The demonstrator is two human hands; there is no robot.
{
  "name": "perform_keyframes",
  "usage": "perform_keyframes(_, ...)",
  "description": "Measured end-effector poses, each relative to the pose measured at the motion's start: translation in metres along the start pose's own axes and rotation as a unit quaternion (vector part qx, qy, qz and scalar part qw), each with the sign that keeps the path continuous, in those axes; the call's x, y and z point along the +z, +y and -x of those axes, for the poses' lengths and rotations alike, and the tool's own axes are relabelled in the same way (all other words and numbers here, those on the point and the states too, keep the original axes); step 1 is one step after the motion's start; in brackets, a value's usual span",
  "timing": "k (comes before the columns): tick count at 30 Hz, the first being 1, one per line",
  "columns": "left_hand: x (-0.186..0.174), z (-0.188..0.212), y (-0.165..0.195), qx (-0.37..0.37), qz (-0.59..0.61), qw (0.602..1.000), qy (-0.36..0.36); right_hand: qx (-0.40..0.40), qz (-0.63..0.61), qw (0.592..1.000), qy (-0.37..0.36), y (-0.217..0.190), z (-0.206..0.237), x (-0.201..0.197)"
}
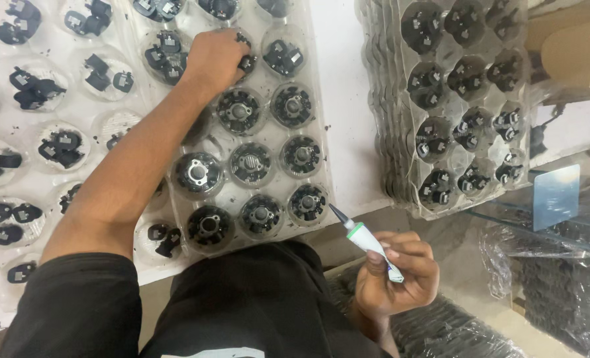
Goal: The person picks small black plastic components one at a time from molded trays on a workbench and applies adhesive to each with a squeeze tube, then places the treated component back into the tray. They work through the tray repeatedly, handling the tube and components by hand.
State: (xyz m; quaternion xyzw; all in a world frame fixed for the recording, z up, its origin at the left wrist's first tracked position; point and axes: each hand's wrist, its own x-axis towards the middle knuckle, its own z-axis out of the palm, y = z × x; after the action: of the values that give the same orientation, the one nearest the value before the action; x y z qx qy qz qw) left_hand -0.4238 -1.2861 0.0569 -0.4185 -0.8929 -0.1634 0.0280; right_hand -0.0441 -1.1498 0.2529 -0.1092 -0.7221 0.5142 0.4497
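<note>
On the white bench, a clear moulded plastic tray (321, 99) holds nine assembled round black parts in its near pockets; farther pockets hold loose black pieces. Left hand (214, 58) reaches into an upper pocket, fingers closed around a small black component (246, 63); right hand (397, 272), well apart, grips a white pen-shaped applicator with green collar (368, 240). Stacked filled trays (464, 99) sit right.
</note>
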Motion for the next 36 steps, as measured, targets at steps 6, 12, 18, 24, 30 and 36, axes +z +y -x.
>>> perform_keyframes(6,-0.002,-0.002,-0.001,-0.008,-0.008,0.997,-0.070,0.009,-0.010,1.000,-0.009,0.004,-0.002,0.002)
perform_keyframes(12,-0.003,-0.001,0.000,-0.009,0.003,0.998,-0.059,0.015,-0.027,0.999,-0.014,0.007,-0.006,0.005)
perform_keyframes(18,-0.032,0.012,0.015,-0.022,0.102,0.993,0.059,0.020,-0.018,1.000,-0.001,0.003,-0.003,-0.003)
perform_keyframes(24,-0.059,0.066,0.070,-0.145,0.312,0.931,0.120,0.031,0.022,0.999,-0.012,-0.004,0.001,-0.020)
perform_keyframes(30,-0.050,0.133,0.164,-0.219,0.437,0.868,0.092,0.015,0.052,0.996,-0.066,-0.005,-0.008,-0.054)
perform_keyframes(36,-0.047,0.151,0.286,-0.260,0.440,0.860,0.016,0.006,0.016,0.998,-0.056,0.007,-0.026,-0.127)
